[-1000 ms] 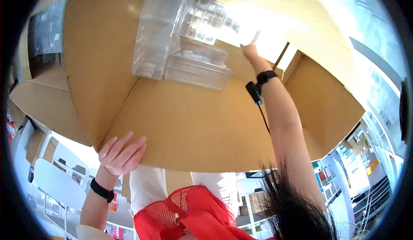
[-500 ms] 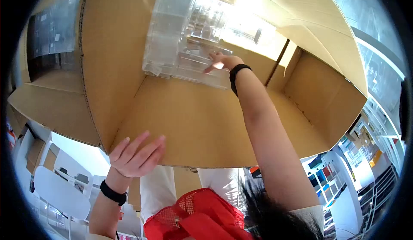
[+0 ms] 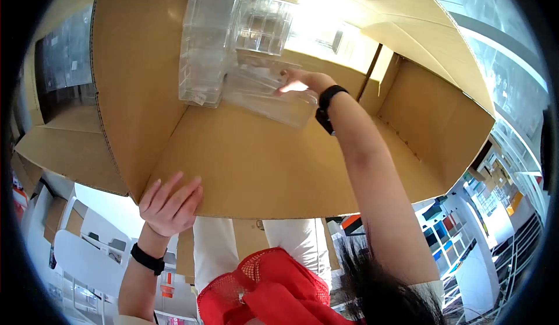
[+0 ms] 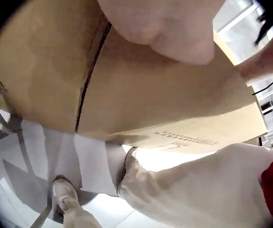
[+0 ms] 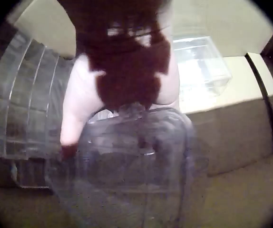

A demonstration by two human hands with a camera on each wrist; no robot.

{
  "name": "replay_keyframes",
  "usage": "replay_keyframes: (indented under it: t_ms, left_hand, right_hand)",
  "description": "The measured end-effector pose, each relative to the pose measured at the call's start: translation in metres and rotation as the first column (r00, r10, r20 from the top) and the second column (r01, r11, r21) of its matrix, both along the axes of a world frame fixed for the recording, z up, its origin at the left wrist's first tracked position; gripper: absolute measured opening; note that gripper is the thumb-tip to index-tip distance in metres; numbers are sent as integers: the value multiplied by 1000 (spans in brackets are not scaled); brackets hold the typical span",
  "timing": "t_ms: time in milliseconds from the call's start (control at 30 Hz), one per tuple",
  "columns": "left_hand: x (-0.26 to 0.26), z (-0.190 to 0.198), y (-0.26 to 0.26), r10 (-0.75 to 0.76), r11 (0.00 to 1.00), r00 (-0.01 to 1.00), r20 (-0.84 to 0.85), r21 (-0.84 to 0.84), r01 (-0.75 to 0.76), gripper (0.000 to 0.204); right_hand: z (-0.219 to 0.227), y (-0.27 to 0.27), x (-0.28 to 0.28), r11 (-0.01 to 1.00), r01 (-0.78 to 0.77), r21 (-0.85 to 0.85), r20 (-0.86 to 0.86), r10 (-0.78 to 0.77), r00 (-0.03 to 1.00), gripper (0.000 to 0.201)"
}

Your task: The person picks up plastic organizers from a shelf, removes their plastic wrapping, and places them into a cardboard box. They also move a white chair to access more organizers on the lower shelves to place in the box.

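My right hand (image 3: 307,81) reaches deep into a big cardboard box (image 3: 262,162). It grips a clear plastic container (image 3: 268,105), which lies slanted on the cardboard. From the right wrist view, the thumb is at the left side of this clear container (image 5: 127,175), and the other fingers are largely hidden behind it. A tall stack of clear containers (image 3: 209,45) stands just left of it. Over the front edge of the cardboard box, near its left corner, my left hand (image 3: 170,205) rests with its fingers spread and loosely bent, holding nothing.
More clear containers (image 3: 265,27) stand at the back, beside the tall stack. Bright light falls on the back wall. Another cardboard box (image 3: 64,144) with clear containers is at the left, and a white chair (image 3: 87,261) stands below it.
My right hand has come from the bright back corner down to the front clear container and taken hold of it. That container has turned askew. The left hand stays near the box edge.
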State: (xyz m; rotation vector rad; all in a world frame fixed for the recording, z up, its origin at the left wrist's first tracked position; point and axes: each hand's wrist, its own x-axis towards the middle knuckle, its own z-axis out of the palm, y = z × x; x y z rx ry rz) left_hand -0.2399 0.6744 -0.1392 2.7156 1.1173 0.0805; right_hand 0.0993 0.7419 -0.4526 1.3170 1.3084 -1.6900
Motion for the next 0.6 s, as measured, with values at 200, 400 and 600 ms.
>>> replay_keyframes:
  t_ms: [200,400,600]
  left_hand:
    - [-1,1,0,-3,999,1000,0,-37,3,17]
    - [-2,-1,-1,-9,1000,1000,-10,-28,9,12]
    - [-4,-2,-1,-11,1000,1000,-18,-14,11,6]
  right_hand:
    - [82,37,59,778,621,-93,-140,-628,766,92]
    - [32,28,23,690,711,134,-125,-700,703,92]
    - [1,19,-46,364,931,-7,-191,-915,356,100]
